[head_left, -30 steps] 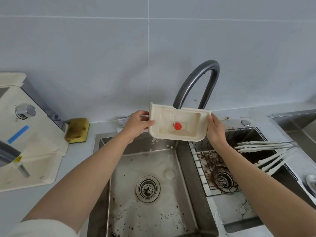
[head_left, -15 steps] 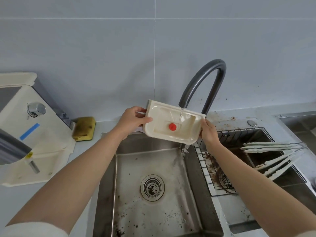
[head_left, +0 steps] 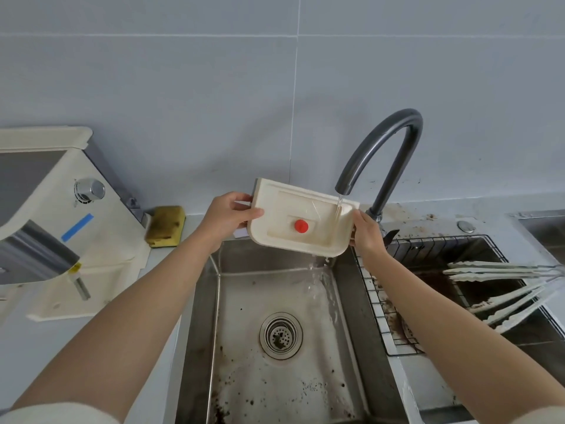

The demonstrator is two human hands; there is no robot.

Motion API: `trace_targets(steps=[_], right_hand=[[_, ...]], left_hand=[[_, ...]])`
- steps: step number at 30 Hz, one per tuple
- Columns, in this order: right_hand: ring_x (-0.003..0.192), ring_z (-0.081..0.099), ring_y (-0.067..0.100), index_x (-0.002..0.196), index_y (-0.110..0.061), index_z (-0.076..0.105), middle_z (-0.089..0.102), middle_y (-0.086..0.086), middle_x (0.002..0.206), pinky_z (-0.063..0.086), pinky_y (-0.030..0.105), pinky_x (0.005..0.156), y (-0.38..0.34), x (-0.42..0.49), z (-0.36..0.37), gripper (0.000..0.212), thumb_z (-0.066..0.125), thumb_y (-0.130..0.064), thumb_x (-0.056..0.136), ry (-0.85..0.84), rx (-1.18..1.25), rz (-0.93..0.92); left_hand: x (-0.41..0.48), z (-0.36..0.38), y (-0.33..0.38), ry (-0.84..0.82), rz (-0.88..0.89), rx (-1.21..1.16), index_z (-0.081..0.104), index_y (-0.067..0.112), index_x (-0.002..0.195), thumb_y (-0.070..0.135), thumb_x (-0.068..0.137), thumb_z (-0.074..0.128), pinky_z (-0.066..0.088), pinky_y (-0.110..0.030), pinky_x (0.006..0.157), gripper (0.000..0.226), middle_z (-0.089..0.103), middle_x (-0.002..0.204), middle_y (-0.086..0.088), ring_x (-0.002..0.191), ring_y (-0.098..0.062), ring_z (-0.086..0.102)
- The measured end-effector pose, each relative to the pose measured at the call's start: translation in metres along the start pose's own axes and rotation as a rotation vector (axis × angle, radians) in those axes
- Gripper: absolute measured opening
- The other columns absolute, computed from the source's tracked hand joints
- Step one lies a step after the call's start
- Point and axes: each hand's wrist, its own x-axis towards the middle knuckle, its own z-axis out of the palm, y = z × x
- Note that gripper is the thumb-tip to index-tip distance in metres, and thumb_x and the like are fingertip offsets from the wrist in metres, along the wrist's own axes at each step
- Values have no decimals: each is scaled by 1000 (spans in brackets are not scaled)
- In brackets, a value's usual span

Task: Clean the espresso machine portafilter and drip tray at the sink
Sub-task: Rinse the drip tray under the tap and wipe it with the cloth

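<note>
One cream drip tray is held up over the back of the left sink basin, tipped with its open side facing the camera and its right end sitting right under the spout of the single grey gooseneck faucet. A thin water stream lands in the tray's right corner, then spills off the lower edge down into the basin. There's one red float button in the middle of the tray. The left hand grips the left end, thumb laid across the front face and the other fingers curled round behind the rim. The right hand clamps the right end, but its fingertips are tucked behind the tray so I can't tell exactly how they sit. Around it: two basins, the left one speckled with coffee grounds around one round drain strainer, and the right basin carrying one wire rack that's also grubby with brown grounds. The right forearm crosses over part of that rack. A bunch of cream tongs lies across the right basin, overlapping and blurry, so no solid count there. On the counter to the left sits one yellow sponge against the tiled wall, just beside the cream espresso machine, which has one strip of blue tape and one chrome knob showing.
</note>
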Motion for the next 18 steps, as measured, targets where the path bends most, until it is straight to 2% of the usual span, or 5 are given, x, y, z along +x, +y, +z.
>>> trace_targets(steps=[3, 8, 12, 14, 18], right_hand=[[91, 53, 12, 116, -21, 60, 59, -6, 95, 41, 26, 76, -5, 2, -5, 34, 36, -34, 97, 32, -24, -63], [102, 55, 17, 122, -22, 56, 60, -1, 115, 44, 28, 81, -17, 0, -16, 36, 39, -40, 96, 98, -73, -143], [87, 53, 5, 117, -29, 56, 58, -16, 96, 40, 20, 67, -23, -3, -26, 29, 41, -39, 95, 158, -79, -189], [84, 53, 6, 113, -28, 58, 58, -16, 90, 42, 24, 70, -24, -4, -32, 28, 41, -39, 94, 180, -110, -216], [90, 54, 12, 118, -22, 59, 61, -8, 97, 43, 27, 75, -22, -4, -43, 35, 40, -40, 94, 228, -154, -236]], left_hand=[[-1, 4, -12, -22, -43, -66, 56, 11, 110, 13, 81, 68, 52, -15, 58, 31, 63, 96, -1, 80, -10, 63], [-1, 25, -26, -116, -157, -154, 52, 8, 122, 9, 85, 63, 54, -28, 70, 38, 64, 98, -1, 84, -16, 64], [-2, 48, -34, -185, -222, -155, 50, 7, 121, 11, 88, 59, 50, -35, 81, 34, 61, 110, -8, 94, -23, 62], [-3, 59, -35, -207, -236, -171, 49, 8, 120, 11, 89, 59, 49, -36, 83, 33, 60, 110, -7, 96, -24, 60], [-2, 73, -35, -235, -237, -187, 48, 8, 119, 11, 89, 58, 49, -35, 84, 31, 59, 110, -7, 98, -24, 60]])
